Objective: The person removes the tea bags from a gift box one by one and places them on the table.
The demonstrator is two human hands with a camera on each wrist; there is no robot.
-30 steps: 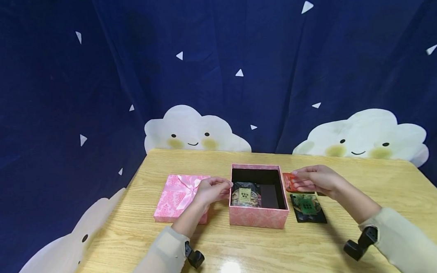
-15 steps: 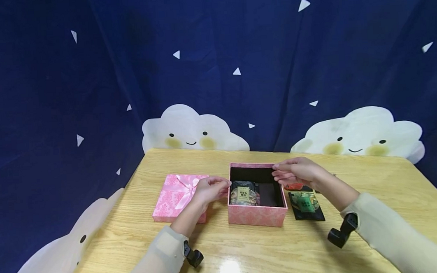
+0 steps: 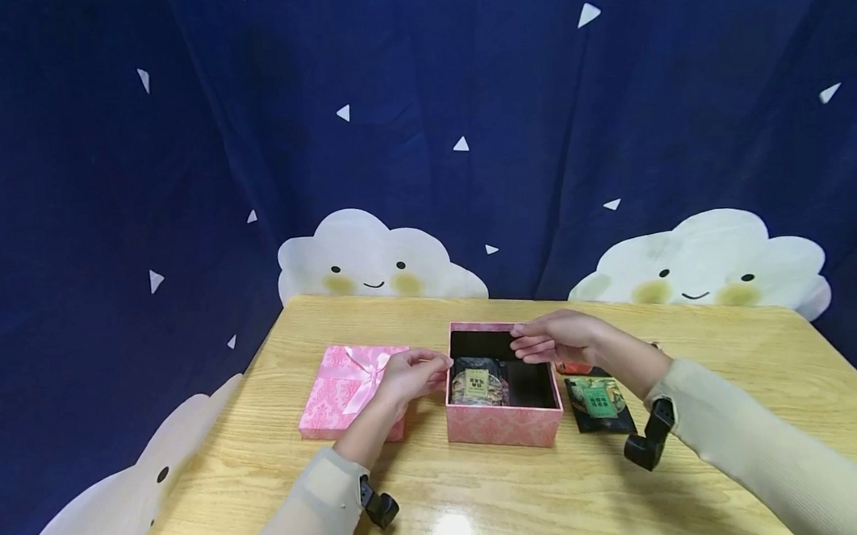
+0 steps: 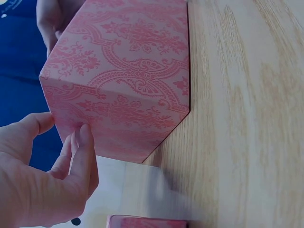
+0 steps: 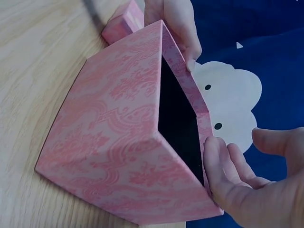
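A pink patterned gift box [image 3: 505, 427] stands without its lid on the table, black inside. In its left part lies a dark food packet [image 3: 476, 384] with a pale label. My left hand [image 3: 414, 373] holds the box's left wall at the rim, thumb at the edge and fingers [image 4: 84, 142] against the outside. Over the box's right side is my right hand [image 3: 559, 337], thumb apart from the fingers [image 5: 216, 164] and nothing seen between them. Those fingers are by the rim in the right wrist view; whether they touch it I cannot tell.
The pink lid [image 3: 340, 385] with a ribbon bow lies left of the box. To the right lie a black packet with a green label [image 3: 599, 404] and a partly hidden red packet [image 3: 574, 368]. A blue curtain [image 3: 405, 99] hangs behind the table [image 3: 542, 496].
My right hand has moved left from above the red packet to over the box's right side. The red packet still lies on the table. The left hand has stayed at the box.
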